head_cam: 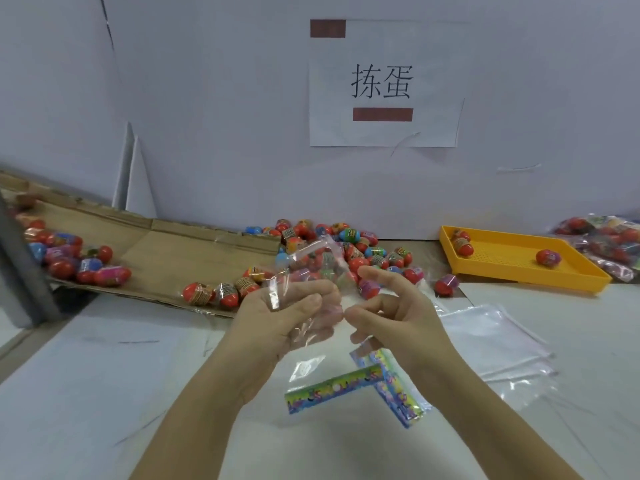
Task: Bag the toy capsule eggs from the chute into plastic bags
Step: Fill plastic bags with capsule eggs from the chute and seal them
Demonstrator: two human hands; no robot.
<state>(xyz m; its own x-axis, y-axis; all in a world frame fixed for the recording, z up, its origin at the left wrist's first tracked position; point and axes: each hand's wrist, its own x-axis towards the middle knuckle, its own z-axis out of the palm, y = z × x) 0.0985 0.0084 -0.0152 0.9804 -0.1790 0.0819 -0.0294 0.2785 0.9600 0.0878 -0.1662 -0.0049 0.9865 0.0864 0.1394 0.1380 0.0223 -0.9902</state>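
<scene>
Head view — left grip (287, 317) clutches the flimsy, slick-looking plastic bag (311, 256); right grip (398, 317) pinches its edge just beside — best held by the mouth's lips.

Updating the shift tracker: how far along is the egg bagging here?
Done: several filled clear bags of eggs lie at far right. In hand: left hand and right hand pinch a clear plastic bag, seemingly empty. Left: a pile of loose colourful capsule eggs at the mouth of the brown cardboard chute, more on it, plus a stack of empty clear bags. Far from finished.
</scene>
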